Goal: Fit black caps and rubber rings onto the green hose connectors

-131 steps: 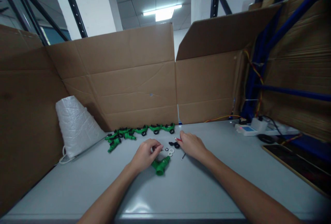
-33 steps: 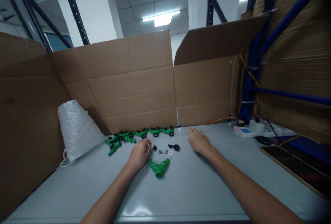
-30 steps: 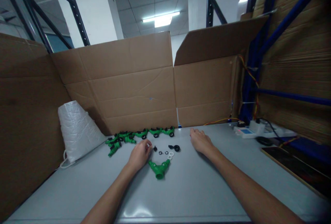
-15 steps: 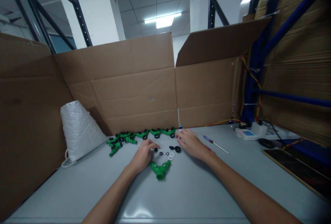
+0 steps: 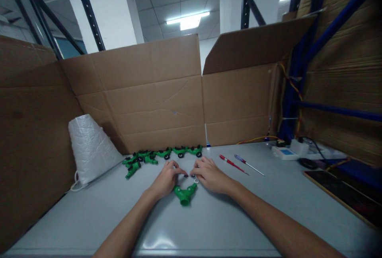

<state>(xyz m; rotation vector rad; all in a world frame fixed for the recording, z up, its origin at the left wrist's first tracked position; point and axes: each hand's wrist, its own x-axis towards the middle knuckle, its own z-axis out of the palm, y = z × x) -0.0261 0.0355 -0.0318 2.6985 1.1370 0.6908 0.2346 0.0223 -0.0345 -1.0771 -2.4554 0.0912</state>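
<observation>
Low in the frame, the bare grey table (image 5: 209, 230) ran up toward the centre, with both forearms coming in from the bottom edge and closing toward each other. Just below centre lay a green Y-shaped fitting (image 5: 185, 194), its single wide mouth toward the bottom of the frame and its two branches pointing up between the hands. The left hand (image 5: 165, 179) rested just left of the fitting, knuckles up and fingers curled, with its fingertips brought in toward the middle. The right hand (image 5: 211, 175) mirrored it just to the right, fingers bent and tips nearly meeting those of the left. Between the fingertips sat a few small rings (image 5: 195, 180), white and black, on the table just above the fitting's branches. Both hands were at these rings, but the view was too small to tell whether either was pinching one.

Right of the right hand lay a red-handled screwdriver (image 5: 227, 161) and, just beyond it, a blue-handled screwdriver (image 5: 241, 159), roughly parallel. Above the hands, a row of green fittings (image 5: 167, 154) with black parts ran along the foot of the cardboard wall (image 5: 149, 99). At centre left stood a white woven bag (image 5: 88, 146). At the right lay a white device (image 5: 286, 152) with cables and, lower right, a dark board (image 5: 343, 188).
</observation>
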